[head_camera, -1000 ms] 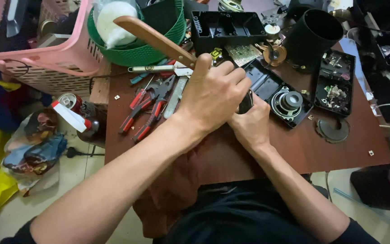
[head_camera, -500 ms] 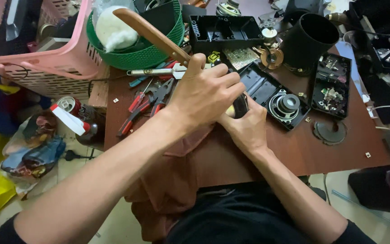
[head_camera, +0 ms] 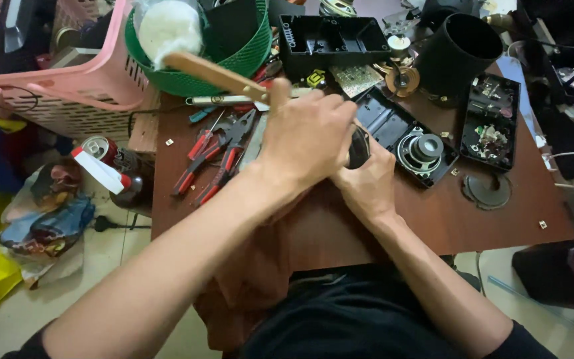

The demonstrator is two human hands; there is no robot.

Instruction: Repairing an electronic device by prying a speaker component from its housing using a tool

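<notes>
Left hand (head_camera: pixel 307 136) fisted on wooden handle (head_camera: pixel 214 74); right hand (head_camera: pixel 367 183) clutching dark part (head_camera: pixel 359 147) beside red pliers (head_camera: pixel 210 159)

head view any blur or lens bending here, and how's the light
Head view: soft, even light, no hard shadows or glare; the wooden handle in the left hand smears with motion blur; wide-lens bending bows the pink basket and table edge; the right hand stays fairly sharp.
</notes>
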